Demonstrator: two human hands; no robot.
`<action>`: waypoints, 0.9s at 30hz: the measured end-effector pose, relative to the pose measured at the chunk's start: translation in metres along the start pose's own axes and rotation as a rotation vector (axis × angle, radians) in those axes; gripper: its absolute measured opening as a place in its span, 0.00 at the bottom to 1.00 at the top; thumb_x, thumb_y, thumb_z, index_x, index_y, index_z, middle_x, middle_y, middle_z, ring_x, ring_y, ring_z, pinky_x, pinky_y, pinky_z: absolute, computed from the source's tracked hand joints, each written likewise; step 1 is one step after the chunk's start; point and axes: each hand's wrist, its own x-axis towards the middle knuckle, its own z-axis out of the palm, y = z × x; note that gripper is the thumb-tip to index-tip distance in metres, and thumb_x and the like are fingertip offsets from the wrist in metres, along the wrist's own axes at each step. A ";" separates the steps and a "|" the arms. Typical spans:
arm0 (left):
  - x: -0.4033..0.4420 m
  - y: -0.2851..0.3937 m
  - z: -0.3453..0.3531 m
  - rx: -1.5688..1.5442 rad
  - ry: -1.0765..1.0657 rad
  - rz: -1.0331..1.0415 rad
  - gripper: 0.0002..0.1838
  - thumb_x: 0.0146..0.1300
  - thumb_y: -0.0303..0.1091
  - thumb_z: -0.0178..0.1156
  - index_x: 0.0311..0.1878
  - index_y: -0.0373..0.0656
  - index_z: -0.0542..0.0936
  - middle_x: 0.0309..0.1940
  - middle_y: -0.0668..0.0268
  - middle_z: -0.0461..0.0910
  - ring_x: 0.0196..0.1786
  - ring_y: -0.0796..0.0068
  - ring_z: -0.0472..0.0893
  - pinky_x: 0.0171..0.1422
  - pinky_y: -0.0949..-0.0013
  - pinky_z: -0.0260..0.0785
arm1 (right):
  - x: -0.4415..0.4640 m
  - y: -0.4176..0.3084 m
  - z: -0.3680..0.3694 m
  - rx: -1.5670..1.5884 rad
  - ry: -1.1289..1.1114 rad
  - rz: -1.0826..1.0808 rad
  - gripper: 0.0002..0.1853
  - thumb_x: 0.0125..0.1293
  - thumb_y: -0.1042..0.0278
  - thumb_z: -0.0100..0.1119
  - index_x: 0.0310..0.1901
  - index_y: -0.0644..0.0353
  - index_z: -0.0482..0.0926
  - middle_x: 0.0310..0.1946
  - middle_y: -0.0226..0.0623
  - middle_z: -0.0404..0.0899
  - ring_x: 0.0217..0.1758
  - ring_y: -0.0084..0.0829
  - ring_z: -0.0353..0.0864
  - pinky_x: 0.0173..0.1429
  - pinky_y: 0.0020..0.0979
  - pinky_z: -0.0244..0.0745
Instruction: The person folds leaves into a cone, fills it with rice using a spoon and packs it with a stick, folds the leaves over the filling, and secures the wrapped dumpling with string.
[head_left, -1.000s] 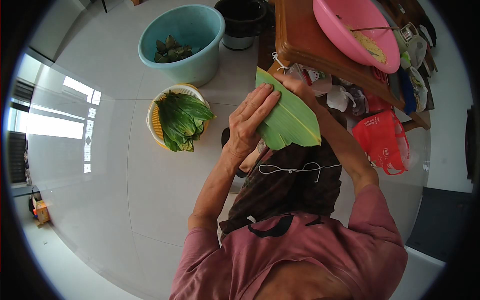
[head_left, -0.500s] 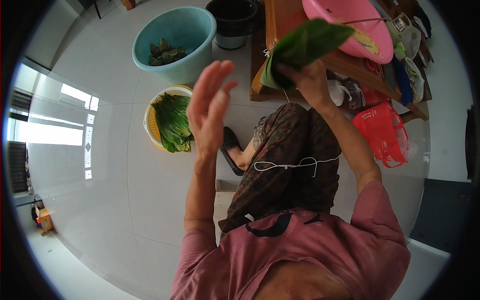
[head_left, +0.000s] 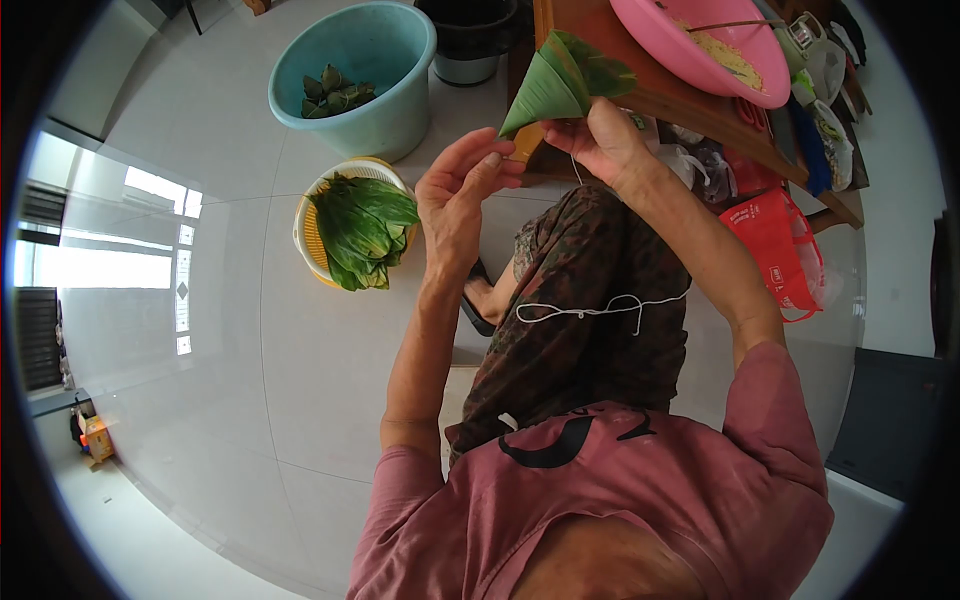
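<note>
A green leaf rolled into a cone [head_left: 555,88] is in my right hand [head_left: 612,145], which grips it at its right side by the thumb and fingers. The cone's narrow tip points down and left, close to my left hand [head_left: 465,190]. My left fingers are stretched out and apart from the thumb; whether a fingertip touches the tip is hard to see. Below my left hand, a pile of broad green leaves [head_left: 365,230] lies in a yellow and white basket [head_left: 306,235] on the floor. A white string [head_left: 580,312] lies across my trousers.
A light blue tub [head_left: 400,110] holds several leaf-wrapped bundles [head_left: 335,95]. Beside it stands a black bucket [head_left: 465,35]. On the wooden table [head_left: 575,22] sits a pink basin [head_left: 690,55] with pale yellow grains and a stick. A red bag [head_left: 780,250] stands at the right.
The leaf, flatter and blurred before, now shows as a cone, further left. My left hand has moved right and up towards its tip. My view has shifted slightly.
</note>
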 end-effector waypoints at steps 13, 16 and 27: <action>0.000 0.005 -0.007 0.566 -0.045 0.246 0.29 0.55 0.27 0.63 0.59 0.30 0.65 0.48 0.55 0.75 0.51 0.72 0.75 0.53 0.72 0.69 | -0.007 0.007 0.011 -0.974 -0.164 -0.761 0.10 0.57 0.69 0.57 0.40 0.62 0.77 0.34 0.36 0.80 0.33 0.32 0.80 0.39 0.32 0.75; -0.010 0.012 0.006 0.286 -0.111 0.076 0.35 0.55 0.28 0.63 0.64 0.32 0.58 0.56 0.54 0.69 0.57 0.71 0.70 0.59 0.71 0.65 | -0.005 0.005 0.014 -1.320 -0.417 -1.103 0.16 0.51 0.73 0.59 0.44 0.56 0.78 0.38 0.41 0.79 0.40 0.41 0.78 0.45 0.36 0.73; -0.011 -0.025 0.007 -0.629 0.259 0.103 0.17 0.64 0.32 0.52 0.56 0.41 0.67 0.51 0.62 0.72 0.54 0.66 0.74 0.56 0.57 0.70 | -0.005 0.045 0.006 0.039 -0.028 -0.383 0.12 0.58 0.76 0.59 0.44 0.62 0.75 0.35 0.30 0.78 0.35 0.19 0.77 0.35 0.20 0.73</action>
